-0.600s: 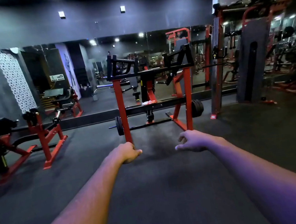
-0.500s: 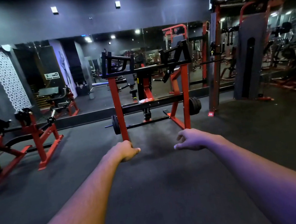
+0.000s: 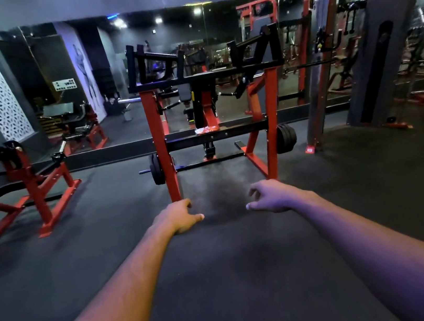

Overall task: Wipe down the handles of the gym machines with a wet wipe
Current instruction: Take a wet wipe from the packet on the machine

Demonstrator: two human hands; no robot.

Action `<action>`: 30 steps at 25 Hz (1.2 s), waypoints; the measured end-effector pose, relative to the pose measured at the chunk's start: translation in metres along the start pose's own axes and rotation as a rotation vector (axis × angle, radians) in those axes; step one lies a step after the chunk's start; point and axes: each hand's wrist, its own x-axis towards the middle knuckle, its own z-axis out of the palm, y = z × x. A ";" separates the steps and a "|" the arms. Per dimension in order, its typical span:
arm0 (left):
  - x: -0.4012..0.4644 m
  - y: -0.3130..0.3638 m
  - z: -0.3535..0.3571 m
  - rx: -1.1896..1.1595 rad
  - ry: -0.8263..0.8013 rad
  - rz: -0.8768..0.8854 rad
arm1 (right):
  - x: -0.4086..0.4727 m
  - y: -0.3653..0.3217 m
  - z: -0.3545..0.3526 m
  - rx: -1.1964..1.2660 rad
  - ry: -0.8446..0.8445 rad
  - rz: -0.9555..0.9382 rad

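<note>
Hands: our left hand (image 3: 179,217) and right hand (image 3: 272,196) hang loosely curled, holding nothing.
Machine: red steel frame (image 3: 159,140), angular black handles (image 3: 151,56) on top, beyond our hands.
Floor: dark speckled rubber (image 3: 237,280).

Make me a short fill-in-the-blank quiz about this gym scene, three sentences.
1. Both the left hand and the right hand hold ____.
2. The uprights of the machine straight ahead are painted ____.
3. The wall behind that machine is covered by a ____.

Missing words: nothing; red; mirror
</note>
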 end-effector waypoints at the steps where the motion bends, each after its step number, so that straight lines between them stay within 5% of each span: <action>1: 0.024 -0.004 0.000 0.001 -0.009 -0.016 | 0.026 0.004 0.001 -0.008 -0.020 0.001; 12: 0.316 -0.069 -0.001 -0.106 -0.079 -0.088 | 0.299 0.050 0.004 0.036 -0.086 0.022; 30: 0.748 -0.012 -0.009 -0.112 -0.035 -0.033 | 0.714 0.228 -0.032 0.220 -0.041 0.023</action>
